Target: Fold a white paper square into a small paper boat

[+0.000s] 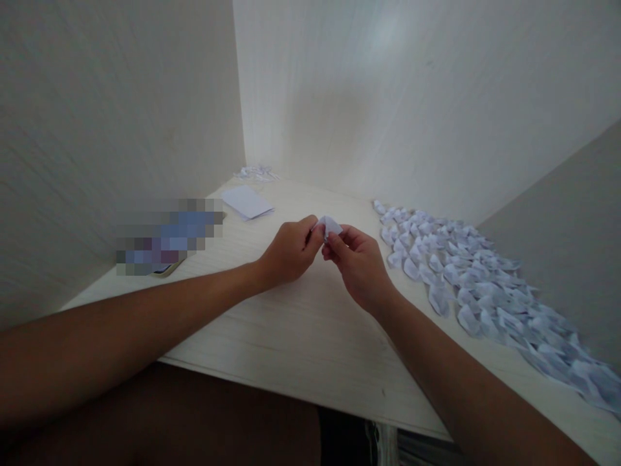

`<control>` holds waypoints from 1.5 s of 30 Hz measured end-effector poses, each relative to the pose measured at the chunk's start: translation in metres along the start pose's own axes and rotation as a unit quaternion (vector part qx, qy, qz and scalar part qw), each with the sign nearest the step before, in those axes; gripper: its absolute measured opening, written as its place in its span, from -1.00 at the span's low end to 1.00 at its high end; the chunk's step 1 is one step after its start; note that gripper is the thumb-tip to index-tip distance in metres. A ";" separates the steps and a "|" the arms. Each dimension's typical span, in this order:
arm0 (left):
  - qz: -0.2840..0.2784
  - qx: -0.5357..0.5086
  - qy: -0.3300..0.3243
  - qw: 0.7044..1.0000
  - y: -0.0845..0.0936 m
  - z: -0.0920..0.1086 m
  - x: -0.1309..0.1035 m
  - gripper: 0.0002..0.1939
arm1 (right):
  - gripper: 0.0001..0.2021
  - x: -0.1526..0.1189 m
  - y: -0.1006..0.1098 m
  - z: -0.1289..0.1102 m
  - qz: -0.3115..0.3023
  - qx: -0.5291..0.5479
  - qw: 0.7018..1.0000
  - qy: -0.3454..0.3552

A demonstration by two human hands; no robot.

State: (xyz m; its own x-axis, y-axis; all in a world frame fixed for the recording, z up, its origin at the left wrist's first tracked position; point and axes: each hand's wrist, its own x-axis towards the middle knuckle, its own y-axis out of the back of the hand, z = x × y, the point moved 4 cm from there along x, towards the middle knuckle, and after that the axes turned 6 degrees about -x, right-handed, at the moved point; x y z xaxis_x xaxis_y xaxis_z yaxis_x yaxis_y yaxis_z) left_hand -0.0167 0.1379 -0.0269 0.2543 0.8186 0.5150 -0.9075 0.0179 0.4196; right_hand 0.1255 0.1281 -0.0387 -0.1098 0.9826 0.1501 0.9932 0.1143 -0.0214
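Between my two hands, above the middle of the table, is a small folded piece of white paper (330, 226). My left hand (292, 251) pinches its left side with the fingers curled in. From the right, my right hand (358, 261) grips its other edge between thumb and fingers. The paper's lower part is partly hidden by my fingers. Beyond my left hand lies a flat stack of white paper sheets (247, 202).
Many folded white paper pieces (456, 265) cover the right side of the pale table (291, 336). Thin paper scraps (257, 173) lie in the far corner. A blurred-out phone-like object (169, 243) rests at left. Walls (412, 97) enclose the table's back and sides.
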 end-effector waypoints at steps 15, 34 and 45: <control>0.065 -0.023 0.049 0.996 -0.001 -0.006 -0.007 -0.58 | -0.77 -0.007 -0.013 0.006 0.034 0.117 0.992 -0.030; 0.076 0.100 -0.046 0.991 -0.003 0.001 -0.006 -0.69 | -0.87 -0.012 -0.020 0.007 0.059 0.105 0.992 -0.045; -0.016 -0.016 0.048 0.999 -0.001 -0.016 0.002 -0.61 | -0.77 0.004 0.007 0.006 0.073 -0.021 0.997 -0.035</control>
State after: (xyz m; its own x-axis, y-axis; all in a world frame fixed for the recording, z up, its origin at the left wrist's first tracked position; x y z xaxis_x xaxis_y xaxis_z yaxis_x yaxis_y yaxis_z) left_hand -0.0203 0.1487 -0.0385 0.2506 0.8689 0.4269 -0.9102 0.0613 0.4096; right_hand 0.1320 0.1336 -0.0439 0.0343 0.9962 0.0794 0.9994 -0.0347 0.0043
